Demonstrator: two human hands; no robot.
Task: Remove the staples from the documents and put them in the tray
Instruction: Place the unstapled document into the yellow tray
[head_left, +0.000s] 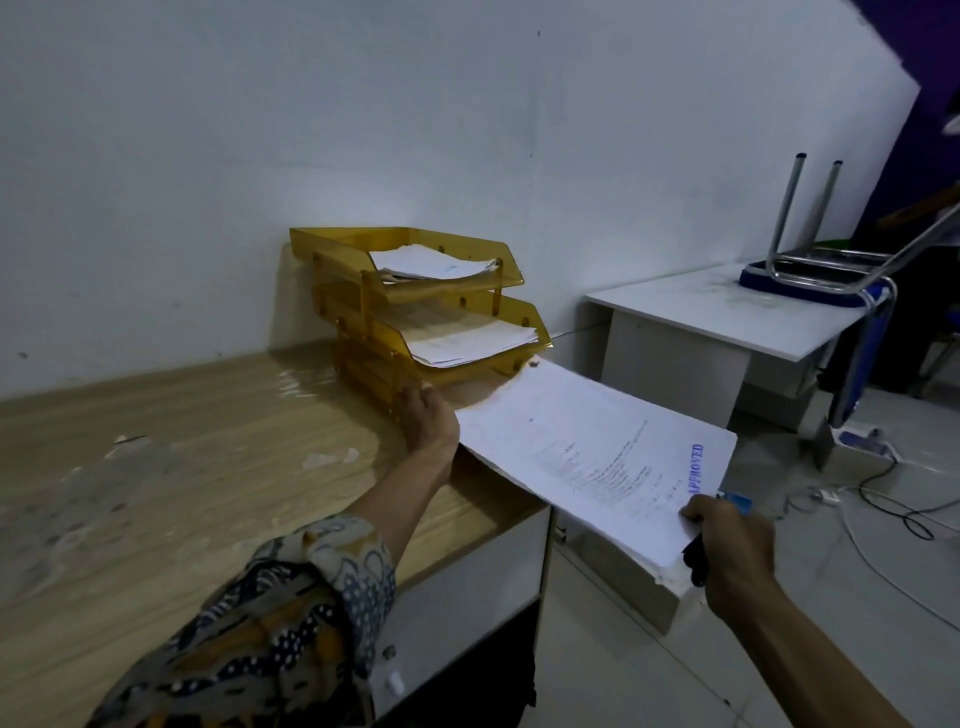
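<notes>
A white document with a blue "APPROVED" stamp hangs in the air past the desk's right edge, its far corner at the lowest tier of the amber stacked tray. My left hand holds the document's left edge beside the tray's bottom tier. My right hand pinches the near right corner and also grips a dark tool with a blue tip. The tray's top and middle tiers hold stacks of paper. No staple is visible.
The wooden desk carries small paper scraps and glare patches. To the right stands a white table with an upturned blue chair on it. Cables and a power strip lie on the tiled floor.
</notes>
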